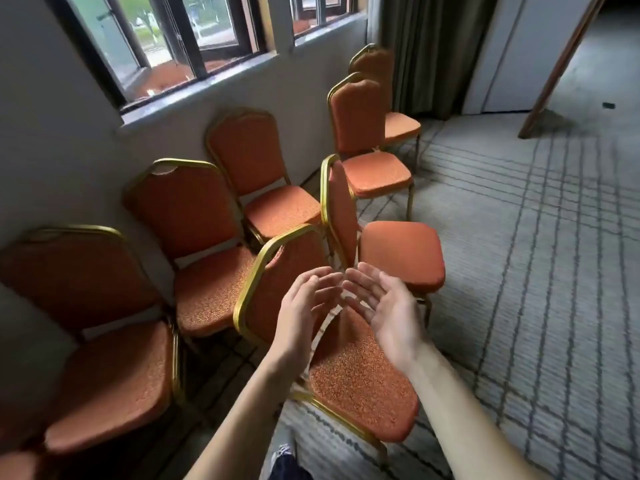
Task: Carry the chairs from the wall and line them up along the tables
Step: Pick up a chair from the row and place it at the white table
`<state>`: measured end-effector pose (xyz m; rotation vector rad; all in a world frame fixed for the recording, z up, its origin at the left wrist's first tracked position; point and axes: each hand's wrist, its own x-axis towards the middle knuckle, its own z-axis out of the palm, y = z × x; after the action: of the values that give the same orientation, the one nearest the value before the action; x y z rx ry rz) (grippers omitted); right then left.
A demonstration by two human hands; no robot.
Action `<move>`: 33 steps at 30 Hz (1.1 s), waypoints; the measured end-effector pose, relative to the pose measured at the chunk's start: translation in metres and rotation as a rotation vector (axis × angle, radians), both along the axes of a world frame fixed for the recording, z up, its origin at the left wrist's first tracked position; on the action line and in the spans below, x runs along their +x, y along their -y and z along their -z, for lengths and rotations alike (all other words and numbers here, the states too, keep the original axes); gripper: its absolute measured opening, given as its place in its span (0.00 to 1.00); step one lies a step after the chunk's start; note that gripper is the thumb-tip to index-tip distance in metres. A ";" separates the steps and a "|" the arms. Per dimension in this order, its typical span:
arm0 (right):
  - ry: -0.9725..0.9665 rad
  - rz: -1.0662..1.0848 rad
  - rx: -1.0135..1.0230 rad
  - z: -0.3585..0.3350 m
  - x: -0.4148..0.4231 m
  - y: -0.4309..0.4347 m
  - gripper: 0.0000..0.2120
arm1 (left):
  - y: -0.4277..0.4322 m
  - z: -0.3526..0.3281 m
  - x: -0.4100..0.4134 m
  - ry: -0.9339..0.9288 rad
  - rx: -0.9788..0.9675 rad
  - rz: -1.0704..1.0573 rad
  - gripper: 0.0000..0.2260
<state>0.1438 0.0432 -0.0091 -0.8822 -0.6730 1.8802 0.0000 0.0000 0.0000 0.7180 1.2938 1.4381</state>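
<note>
Several orange padded chairs with gold metal frames stand along the wall under the windows. The nearest chair (360, 379) is right below me, its back at the left and its seat facing right. A second chair (401, 252) stands just behind it, turned sideways. My left hand (304, 306) and my right hand (384, 303) are both held out above the nearest chair's seat, fingers straight, palms turned towards each other. Neither hand touches or holds a chair.
A row of chairs (207, 237) lines the white wall (52, 116) at the left. More chairs (370, 161) stand further back by a grey curtain (426, 46). Grey patterned carpet (536, 271) spreads to the right. A wooden leg (554, 74) slants down at the upper right.
</note>
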 end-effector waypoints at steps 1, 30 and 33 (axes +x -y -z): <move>0.024 -0.007 -0.002 0.004 -0.026 -0.007 0.19 | -0.007 0.003 -0.025 -0.018 0.006 0.015 0.13; 0.618 -0.039 -0.266 0.138 -0.294 -0.178 0.19 | -0.247 0.137 -0.274 -0.857 -0.253 0.714 0.21; 0.768 0.018 -0.354 0.148 -0.316 -0.179 0.19 | -0.274 0.155 -0.295 -0.921 -0.187 0.912 0.24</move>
<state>-0.1727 0.2217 -0.1569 -1.8747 -0.7760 1.6384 -0.2950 0.2742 -0.1548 1.6683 1.4101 0.2027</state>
